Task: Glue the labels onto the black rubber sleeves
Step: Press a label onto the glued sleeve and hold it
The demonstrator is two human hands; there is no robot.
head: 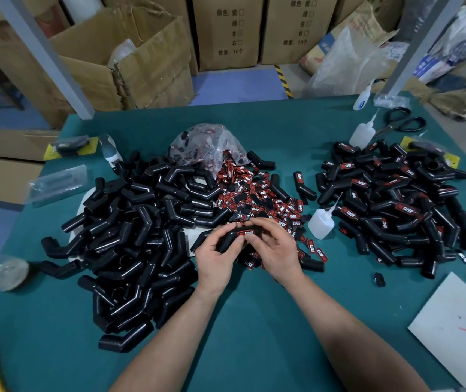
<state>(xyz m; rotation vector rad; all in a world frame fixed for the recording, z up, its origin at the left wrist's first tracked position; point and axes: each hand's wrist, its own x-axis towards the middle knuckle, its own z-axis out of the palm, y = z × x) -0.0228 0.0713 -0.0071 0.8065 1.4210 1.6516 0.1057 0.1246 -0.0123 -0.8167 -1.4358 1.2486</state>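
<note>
Both hands, left hand (217, 257) and right hand (275, 250), grip one bent black rubber sleeve (230, 236), pressing its red-black label (246, 232), just beside the white glue bottle (322, 220)

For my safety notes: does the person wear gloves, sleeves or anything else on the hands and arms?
No. The left hand and right hand are bare, without gloves. Both forearms are bare too; no shirt sleeve, watch or ring shows.
</note>
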